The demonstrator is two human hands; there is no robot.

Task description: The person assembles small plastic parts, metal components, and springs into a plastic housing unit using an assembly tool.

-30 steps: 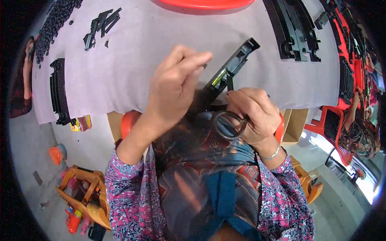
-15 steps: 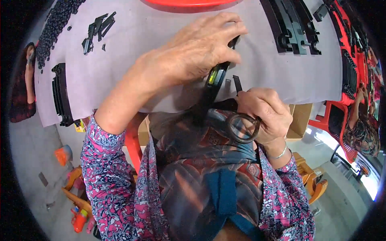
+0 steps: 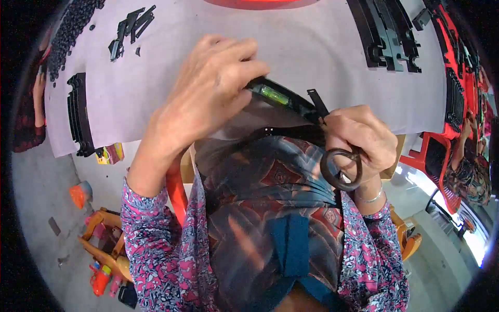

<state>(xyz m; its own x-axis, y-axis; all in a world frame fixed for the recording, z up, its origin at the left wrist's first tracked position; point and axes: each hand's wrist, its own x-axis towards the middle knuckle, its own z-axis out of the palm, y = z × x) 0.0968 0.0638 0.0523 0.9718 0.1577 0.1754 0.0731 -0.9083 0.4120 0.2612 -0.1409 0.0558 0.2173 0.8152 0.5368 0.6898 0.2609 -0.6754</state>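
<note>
A black spirit level (image 3: 283, 99) with a green vial slants across in front of my chest. My left hand (image 3: 213, 80) is closed round its upper left end. At its lower right end is my right hand (image 3: 361, 138), fingers pinched together, with a thin black plastic strip (image 3: 318, 104) sticking up from them. A dark ring (image 3: 340, 169), like a scissors loop, hangs at the same hand; what it belongs to is hidden by the fingers. Whether the right fingers also touch the level, I cannot tell.
Long black moulded parts (image 3: 387, 39) lie at the table's far right, and a ribbed black part (image 3: 79, 114) at its left edge. Small black strips (image 3: 130, 31) and a pile of black pieces (image 3: 73, 36) sit far left. A red rim (image 3: 260, 4) shows at the back.
The level has swung from steeply upright to lying more across, its vial now facing up. My left hand has moved left and nearer; my right hand has shifted slightly right, still holding the strip.
</note>
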